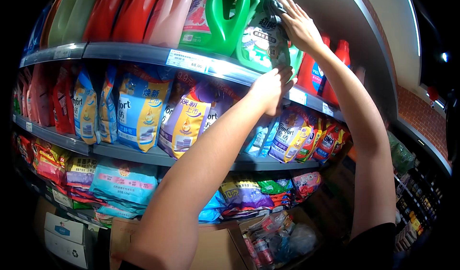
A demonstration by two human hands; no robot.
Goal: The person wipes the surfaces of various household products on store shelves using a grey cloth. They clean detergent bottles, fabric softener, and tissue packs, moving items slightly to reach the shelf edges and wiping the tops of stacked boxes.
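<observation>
A green laundry detergent jug [254, 47] with a gold cap and a printed label stands at the front of the top shelf. My left hand [274, 88] grips its lower edge, with the fingers curled at the base over the shelf lip. A dark cloth [274, 7] lies against the jug's upper side, just below the cap. My right hand [302, 29] presses this cloth to the jug with fingers stretched upward. Part of the cloth and the jug's right side are hidden behind my hand.
Beside it stand another green jug [215, 22] and red bottles [316, 72]. A price strip [143, 59] edges the top shelf [122, 50]. Below hang or stand fabric softener pouches [143, 108] and detergent bags [124, 180]. Cardboard boxes [215, 248] and an open carton of packages [276, 237] sit underneath.
</observation>
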